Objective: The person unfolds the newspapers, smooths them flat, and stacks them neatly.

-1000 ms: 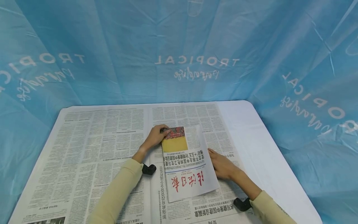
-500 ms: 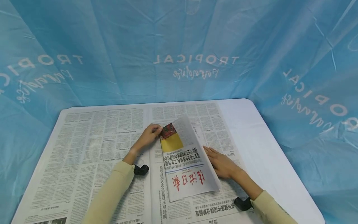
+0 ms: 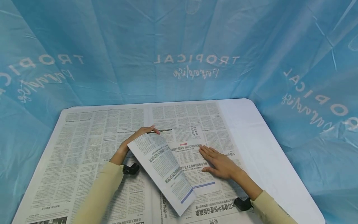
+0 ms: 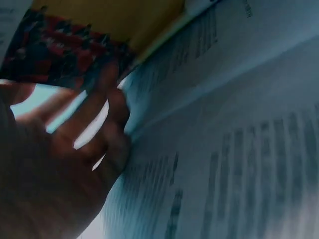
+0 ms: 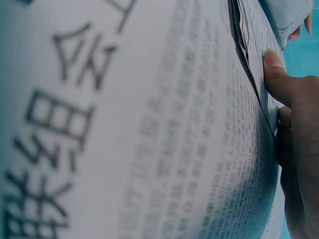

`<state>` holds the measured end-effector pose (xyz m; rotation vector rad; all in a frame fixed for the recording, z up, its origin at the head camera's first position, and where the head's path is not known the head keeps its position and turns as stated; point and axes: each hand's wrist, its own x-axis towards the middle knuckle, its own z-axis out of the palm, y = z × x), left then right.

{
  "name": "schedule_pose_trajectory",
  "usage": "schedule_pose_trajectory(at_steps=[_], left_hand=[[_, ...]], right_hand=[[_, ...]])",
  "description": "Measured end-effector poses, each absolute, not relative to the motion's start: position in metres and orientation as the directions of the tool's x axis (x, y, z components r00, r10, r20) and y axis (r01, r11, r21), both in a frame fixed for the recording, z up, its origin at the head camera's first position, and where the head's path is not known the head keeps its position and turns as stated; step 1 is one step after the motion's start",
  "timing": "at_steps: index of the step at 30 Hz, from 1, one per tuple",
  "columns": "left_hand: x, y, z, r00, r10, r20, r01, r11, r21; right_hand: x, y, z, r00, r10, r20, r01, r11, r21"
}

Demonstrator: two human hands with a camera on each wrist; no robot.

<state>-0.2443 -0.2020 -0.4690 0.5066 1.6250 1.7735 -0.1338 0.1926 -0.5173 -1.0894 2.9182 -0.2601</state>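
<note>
A folded newspaper lies in the middle of the table in the head view. My left hand pinches its turned-over page at the far corner; the page leans up and to the left. In the left wrist view, a red and yellow photo shows on the held sheet, beside my fingers. My right hand rests flat on the lower page, its fingers pointing away to the left. Up close in the right wrist view, my right thumb lies by stacked paper edges.
Large newspaper sheets cover most of the table under the folded one. White tabletop shows along the right side. A blue printed curtain hangs behind and at both sides.
The left hand has lifted the newspaper's front page and turned it over to the left, uncovering inner text. The right hand has stayed near the right edge, now lying on the uncovered page.
</note>
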Motion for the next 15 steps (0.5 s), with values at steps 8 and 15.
schedule_pose_trajectory(at_steps=[8,15], left_hand=[[-0.243,-0.240,-0.483,-0.596,0.758,-0.265,-0.183,0.193,0.964],[-0.231,-0.265,-0.483,-0.606,0.765,-0.219,0.084,0.336,0.938]], right_hand=[[-0.133,0.192,-0.517,-0.768,-0.640,0.010,-0.633,0.756,-0.168],[-0.133,0.192,-0.516,-0.764,-0.645,0.009,-0.637,0.752,-0.169]])
